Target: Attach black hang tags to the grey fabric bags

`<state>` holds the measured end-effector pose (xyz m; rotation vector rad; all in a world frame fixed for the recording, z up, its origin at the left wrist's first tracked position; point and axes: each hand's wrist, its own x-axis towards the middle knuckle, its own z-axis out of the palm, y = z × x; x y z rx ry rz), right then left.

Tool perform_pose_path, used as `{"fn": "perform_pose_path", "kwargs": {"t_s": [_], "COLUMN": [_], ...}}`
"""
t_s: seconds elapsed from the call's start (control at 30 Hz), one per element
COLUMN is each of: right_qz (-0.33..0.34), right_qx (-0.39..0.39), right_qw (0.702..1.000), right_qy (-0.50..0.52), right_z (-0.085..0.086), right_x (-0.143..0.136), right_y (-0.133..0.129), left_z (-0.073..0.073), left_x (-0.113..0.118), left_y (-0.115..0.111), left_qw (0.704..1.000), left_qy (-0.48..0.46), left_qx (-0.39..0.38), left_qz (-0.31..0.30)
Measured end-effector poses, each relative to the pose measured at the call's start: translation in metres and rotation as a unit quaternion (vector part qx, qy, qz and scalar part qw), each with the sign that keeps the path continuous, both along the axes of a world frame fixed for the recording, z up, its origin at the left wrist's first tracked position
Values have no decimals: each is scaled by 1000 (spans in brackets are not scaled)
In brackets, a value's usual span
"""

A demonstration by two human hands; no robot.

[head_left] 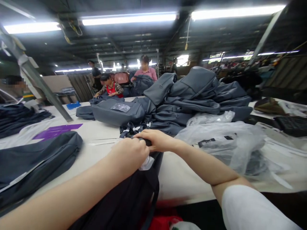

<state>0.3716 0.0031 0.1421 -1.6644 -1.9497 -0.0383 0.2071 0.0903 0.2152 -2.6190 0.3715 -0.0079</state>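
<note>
Both my hands meet over the top of a dark bag [124, 195] at the table's near edge. My left hand [131, 155] is closed in a fist around something at the bag's top that I cannot make out. A piece of white wrapping [146, 163] shows just below it. Beside it, my right hand [155, 140] has its fingers curled over a black handle-like part [146, 141]. Just beyond the hands lie black straps with white tags [135, 128].
Grey bags [194, 84] are piled across the table [177, 179]. Clear plastic bags [223, 143] lie at the right. Another dark bag [55, 156] and a purple sheet [57, 131] are at the left, near a slanted metal post [48, 80]. People work behind the table.
</note>
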Motion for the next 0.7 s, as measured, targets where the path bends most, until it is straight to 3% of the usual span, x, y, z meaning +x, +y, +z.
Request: {"fn": "perform_pose_path", "kwargs": {"t_s": [0.1,0.23,0.4,0.47,0.53,0.63,0.7], "right_qz": [-1,6,-8,-11,-6,2,3], "right_qx": [5,40,64,62,58,48,41], "right_qw": [1000,999,998,998,998,999,999], "right_qy": [-4,-11,-15,-14,-11,-7,8], "right_z": [-2,-2,4,7,9,11,13], "right_x": [5,8,11,11,11,12,15], "right_y": [4,12,26,32,39,47,49], "left_z": [-3,-1,9,14,18,26,32], "left_x": [1,-3,-11,-13,-12,-10,-17], "left_y": [4,17,29,35,43,56,64], "left_qw": [998,990,981,988,989,969,959], "left_qy": [-29,-105,-174,-154,-125,-55,9], "left_qx": [50,45,52,11,-80,-228,-273], "left_qz": [-40,-86,-71,-33,20,72,79]}}
